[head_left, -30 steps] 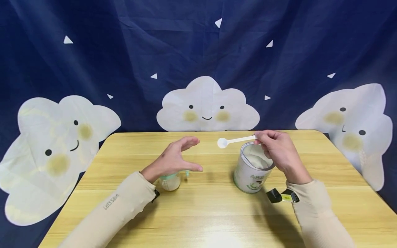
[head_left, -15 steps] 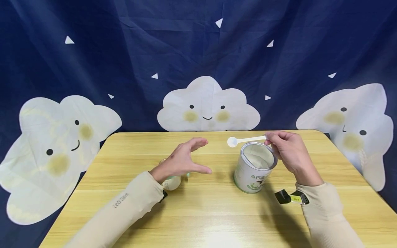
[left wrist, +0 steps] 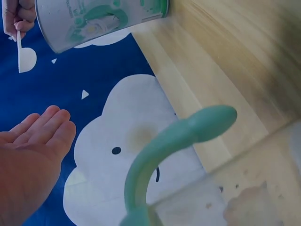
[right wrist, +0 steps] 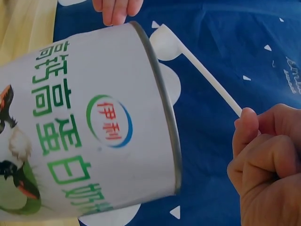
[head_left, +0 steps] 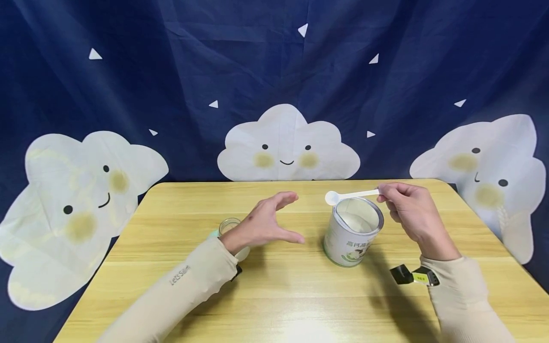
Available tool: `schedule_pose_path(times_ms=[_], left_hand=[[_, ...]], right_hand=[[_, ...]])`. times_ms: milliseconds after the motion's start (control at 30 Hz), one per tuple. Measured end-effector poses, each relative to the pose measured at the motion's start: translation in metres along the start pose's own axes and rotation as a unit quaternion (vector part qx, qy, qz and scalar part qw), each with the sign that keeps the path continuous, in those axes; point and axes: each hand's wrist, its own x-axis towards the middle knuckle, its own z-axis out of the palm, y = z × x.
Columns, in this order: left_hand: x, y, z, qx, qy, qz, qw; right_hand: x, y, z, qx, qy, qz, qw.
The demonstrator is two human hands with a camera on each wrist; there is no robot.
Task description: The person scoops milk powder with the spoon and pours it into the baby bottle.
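An open white tin of powder (head_left: pixel 354 231) with green print stands on the wooden table (head_left: pixel 300 295); it also fills the right wrist view (right wrist: pixel 89 136). My right hand (head_left: pixel 407 209) pinches the handle of a white plastic spoon (head_left: pixel 349 195) just above the tin's far rim; the spoon (right wrist: pixel 197 66) points left. My left hand (head_left: pixel 268 224) hovers open to the left of the tin, fingers and thumb spread, holding nothing. Behind its wrist stands a small glass bottle (head_left: pixel 228 228) with a mint-green handle (left wrist: pixel 174 146).
A dark blue cloth with smiling white clouds (head_left: pixel 286 145) hangs behind the table and on both sides. The table's rounded far corners (head_left: pixel 437 183) lie close behind the tin.
Both hands have drifted to the right. The spoon went from left of the tin to above its far rim. The left hand moved off the bottle, uncovering it.
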Motion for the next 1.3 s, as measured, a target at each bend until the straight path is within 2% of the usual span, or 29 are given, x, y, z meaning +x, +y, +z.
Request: schedule_pose_path(times_ms=[500,800,1033,1300], left_hand=[[0.009,0.004,0.019,0.004,-0.012,0.005,0.9999],[0.016,0.008,0.035,0.014,-0.022,-0.004,0.9996],[0.021,0.010,0.049,0.020,-0.026,0.004,0.9995],[0.029,0.009,0.061,-0.004,-0.021,-0.007,0.9998]], right_hand=[[-0.001,0.005,-0.015,0.030,0.008,0.002,1.000],[-0.004,0.008,-0.024,0.010,0.025,-0.003,1.000],[-0.001,0.010,-0.028,0.002,0.027,-0.014,1.000],[-0.001,0.016,-0.030,-0.021,0.018,-0.031,0.999]])
